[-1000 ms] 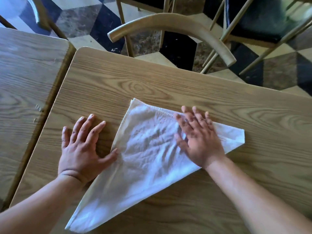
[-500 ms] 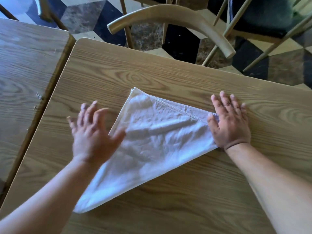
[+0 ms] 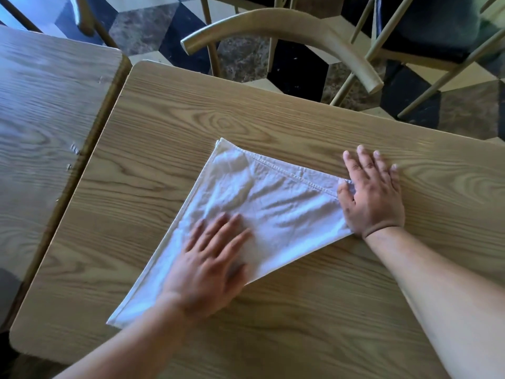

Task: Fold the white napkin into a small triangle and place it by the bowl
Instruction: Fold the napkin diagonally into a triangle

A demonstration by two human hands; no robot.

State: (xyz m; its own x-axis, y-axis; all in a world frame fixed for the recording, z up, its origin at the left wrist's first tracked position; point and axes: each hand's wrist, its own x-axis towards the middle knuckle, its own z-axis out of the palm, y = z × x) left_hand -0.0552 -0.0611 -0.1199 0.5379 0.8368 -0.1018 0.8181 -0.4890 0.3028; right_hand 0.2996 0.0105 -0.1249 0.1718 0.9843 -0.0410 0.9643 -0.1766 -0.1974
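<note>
The white napkin (image 3: 262, 203) lies folded into a large triangle on the wooden table (image 3: 246, 113), one point toward the near left corner. My left hand (image 3: 210, 266) rests flat on its lower middle, fingers spread, slightly blurred. My right hand (image 3: 371, 192) presses flat on the napkin's right point, covering that tip, with its fingers on the bare wood beyond. Neither hand grips anything. No bowl is in view.
A second wooden table (image 3: 49, 119) abuts on the left. A curved wooden chair back (image 3: 287, 26) stands just beyond the far edge, with another chair (image 3: 437, 36) at the top right over a patterned tile floor.
My left hand has moved from the bare table onto the napkin's lower middle. My right hand has slid from the napkin's centre out to its right point.
</note>
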